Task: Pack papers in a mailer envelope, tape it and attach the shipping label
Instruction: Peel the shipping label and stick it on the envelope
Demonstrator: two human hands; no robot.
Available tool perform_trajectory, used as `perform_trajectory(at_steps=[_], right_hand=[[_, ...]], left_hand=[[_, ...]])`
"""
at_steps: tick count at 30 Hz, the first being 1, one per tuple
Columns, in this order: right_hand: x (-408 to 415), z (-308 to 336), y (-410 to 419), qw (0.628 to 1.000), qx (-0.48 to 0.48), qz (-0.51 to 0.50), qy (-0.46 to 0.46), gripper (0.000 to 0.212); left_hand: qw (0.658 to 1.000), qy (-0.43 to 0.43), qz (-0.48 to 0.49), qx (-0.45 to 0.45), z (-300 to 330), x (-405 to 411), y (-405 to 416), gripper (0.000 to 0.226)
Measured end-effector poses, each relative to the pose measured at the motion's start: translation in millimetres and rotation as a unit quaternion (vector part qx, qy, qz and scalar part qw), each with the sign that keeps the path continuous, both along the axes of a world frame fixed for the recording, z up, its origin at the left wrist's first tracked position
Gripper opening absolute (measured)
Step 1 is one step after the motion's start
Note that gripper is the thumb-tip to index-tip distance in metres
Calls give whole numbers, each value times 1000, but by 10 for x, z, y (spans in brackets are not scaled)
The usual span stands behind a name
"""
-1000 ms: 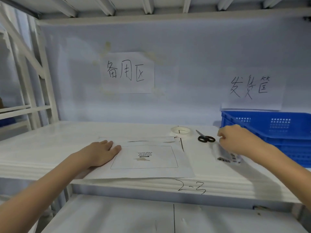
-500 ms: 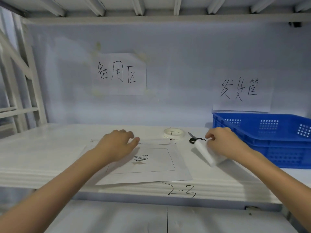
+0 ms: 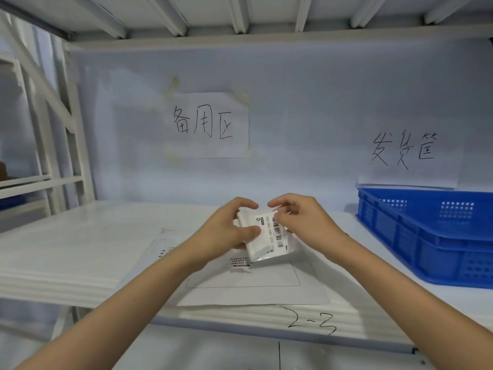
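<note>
A white mailer envelope [image 3: 253,292] lies flat on the white shelf [image 3: 80,252], with a printed frame and small black text on its face. Above it I hold a small white shipping label [image 3: 266,236] with a barcode and numbers. My left hand [image 3: 226,231] grips the label's left side, thumb on its face. My right hand [image 3: 301,220] pinches its upper right corner. Tape roll and scissors are hidden behind my hands.
A blue plastic crate [image 3: 426,236] stands on the shelf at the right. Two handwritten paper signs [image 3: 205,124] hang on the back wall. White rack posts [image 3: 53,156] rise at the left. "2-3" is written on the shelf's front edge [image 3: 312,321].
My right hand picked the label up from the shelf near the crate and brought it over the envelope. My left hand left the envelope and took hold of the label too.
</note>
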State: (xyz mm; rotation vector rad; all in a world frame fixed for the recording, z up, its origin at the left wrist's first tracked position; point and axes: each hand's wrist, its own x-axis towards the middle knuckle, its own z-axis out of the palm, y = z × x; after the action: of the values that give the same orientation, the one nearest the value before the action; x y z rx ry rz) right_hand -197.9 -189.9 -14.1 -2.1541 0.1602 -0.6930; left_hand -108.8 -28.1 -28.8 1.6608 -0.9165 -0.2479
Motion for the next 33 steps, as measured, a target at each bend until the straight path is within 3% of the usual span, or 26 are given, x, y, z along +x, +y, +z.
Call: perform_trajectory(at_steps=[6, 11, 14, 16, 21, 26, 29, 31, 33], right_hand=[[203, -57, 66, 990, 132, 46, 21, 27], [335, -117, 112, 988, 141, 40, 53, 26], [423, -131, 149, 987, 142, 39, 59, 25], [472, -140, 151, 986, 148, 39, 62, 25], [510, -192, 63, 969, 232, 52, 68, 21], [476, -253, -46, 922, 354, 138, 71, 43], [453, -277, -34, 915, 356, 172, 75, 40], [450, -279, -12, 915, 354, 182, 64, 38], [451, -278, 18, 922, 340, 181, 47, 37]], left_hand=[[995, 85, -30, -30, -55, 318, 269, 27], [997, 76, -16, 16, -120, 435, 362, 4], [995, 50, 22, 89, -145, 466, 327, 25], [994, 26, 42, 100, -166, 511, 294, 26], [998, 53, 1, 46, -199, 680, 343, 20], [991, 122, -59, -6, -258, 762, 390, 14], [998, 53, -7, 42, -255, 755, 363, 13], [994, -42, 36, 98, -243, 737, 325, 14], [963, -177, 98, 181, -239, 722, 265, 15]])
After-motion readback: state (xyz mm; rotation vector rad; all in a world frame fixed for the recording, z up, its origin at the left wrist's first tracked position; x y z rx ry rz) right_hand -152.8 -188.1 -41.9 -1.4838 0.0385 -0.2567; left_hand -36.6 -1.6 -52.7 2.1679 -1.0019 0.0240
